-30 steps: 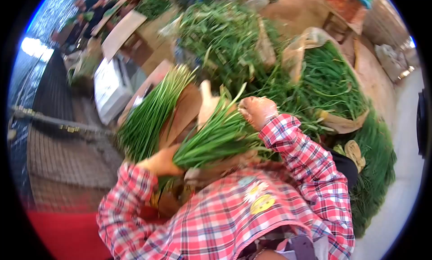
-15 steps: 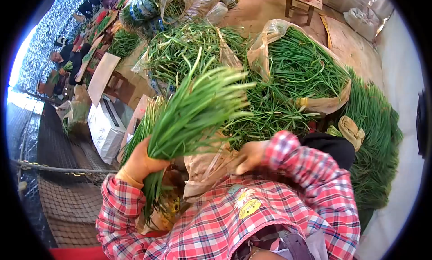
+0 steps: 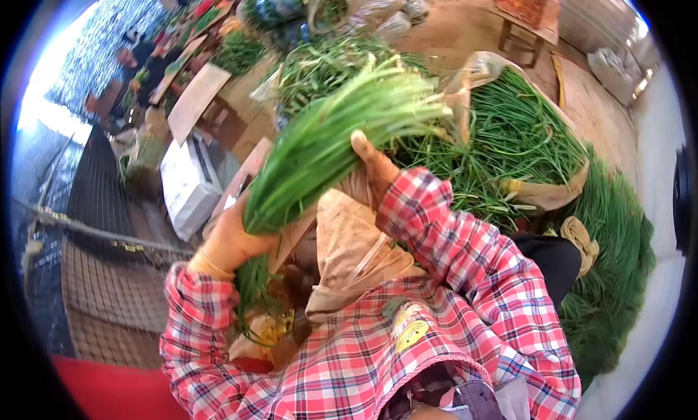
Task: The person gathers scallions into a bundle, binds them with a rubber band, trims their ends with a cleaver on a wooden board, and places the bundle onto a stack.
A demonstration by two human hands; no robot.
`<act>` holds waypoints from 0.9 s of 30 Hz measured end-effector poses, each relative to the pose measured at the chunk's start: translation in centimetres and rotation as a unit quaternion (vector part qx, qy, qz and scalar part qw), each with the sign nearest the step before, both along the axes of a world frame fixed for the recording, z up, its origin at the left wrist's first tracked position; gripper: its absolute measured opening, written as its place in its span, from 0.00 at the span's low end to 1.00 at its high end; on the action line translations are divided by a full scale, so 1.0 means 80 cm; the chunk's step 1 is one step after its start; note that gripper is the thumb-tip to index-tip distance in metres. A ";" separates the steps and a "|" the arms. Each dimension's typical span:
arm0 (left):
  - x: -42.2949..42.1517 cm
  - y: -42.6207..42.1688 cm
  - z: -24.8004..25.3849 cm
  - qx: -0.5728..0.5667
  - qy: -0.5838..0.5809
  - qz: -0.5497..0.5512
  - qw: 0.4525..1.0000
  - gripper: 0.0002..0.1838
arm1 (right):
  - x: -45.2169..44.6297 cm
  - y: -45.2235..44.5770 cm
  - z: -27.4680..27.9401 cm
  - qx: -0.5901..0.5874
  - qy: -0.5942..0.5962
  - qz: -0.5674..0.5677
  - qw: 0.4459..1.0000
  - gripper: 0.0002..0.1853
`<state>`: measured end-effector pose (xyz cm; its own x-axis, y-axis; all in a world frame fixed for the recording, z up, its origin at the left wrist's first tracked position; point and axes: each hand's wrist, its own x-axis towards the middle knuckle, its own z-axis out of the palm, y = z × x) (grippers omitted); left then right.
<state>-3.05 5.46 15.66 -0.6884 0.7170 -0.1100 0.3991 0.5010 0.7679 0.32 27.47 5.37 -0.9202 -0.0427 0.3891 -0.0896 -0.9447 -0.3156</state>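
A bunch of garlic chives (image 3: 313,151), long green leaves with pale stem ends, slants up to the right in front of me. My left hand (image 3: 236,234) is closed round its leafy lower part, and leaf tips hang below the fist. At the lower right edge of the bunch is my right hand (image 3: 374,165), its thumb up against the stalks. The other right fingers are hidden behind the bunch, which seems to lie between them and the thumb. Beneath the bunch, a brown cloth (image 3: 356,245) covers my lap.
Loose chives lie in a heap (image 3: 327,64) ahead and in an open sack (image 3: 516,129) on the right. More chives (image 3: 611,274) line the right wall. On the left are a white box (image 3: 185,191), a board (image 3: 198,104) and netting (image 3: 109,289). A person (image 3: 142,60) sits far left.
My right hand has risen from my lap to the bunch. The bunch has tilted further right in my left hand. The whole view has shifted slightly.
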 end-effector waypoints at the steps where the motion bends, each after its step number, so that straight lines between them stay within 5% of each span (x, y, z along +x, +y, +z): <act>1: -0.006 -0.019 0.006 0.017 0.003 0.019 1.000 0.39 | -0.019 -0.013 0.010 -0.015 0.025 0.024 0.999 0.33; 9: -0.047 -0.151 0.020 0.073 -0.056 0.104 0.990 0.36 | -0.097 -0.127 0.041 -0.032 -0.024 0.140 0.989 0.28; 12: -0.086 -0.188 -0.039 0.030 -0.118 0.120 0.985 0.37 | -0.122 -0.147 -0.009 0.114 -0.153 0.184 0.964 0.36; 15: -0.143 -0.264 -0.162 -0.107 -0.177 0.107 0.972 0.41 | -0.152 -0.182 -0.097 0.277 -0.382 0.222 0.853 0.41; 17: -0.158 -0.290 -0.214 -0.151 -0.160 0.094 0.971 0.38 | -0.153 -0.197 -0.129 0.263 -0.462 0.201 0.823 0.39; 21: -0.177 -0.326 -0.253 -0.051 -0.225 0.087 0.969 0.39 | -0.167 -0.199 -0.128 0.299 -0.481 0.213 0.796 0.33; 27: -0.156 -0.296 -0.147 -0.265 -0.010 0.190 0.945 0.46 | -0.185 -0.218 -0.126 0.350 -0.541 0.176 0.744 0.23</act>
<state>-15.51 -18.22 3.86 -0.8792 0.2582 -0.4003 0.1002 0.9217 0.3747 -14.45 9.99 -4.68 -0.5629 -0.1987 -0.8023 0.7885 -0.4201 -0.4492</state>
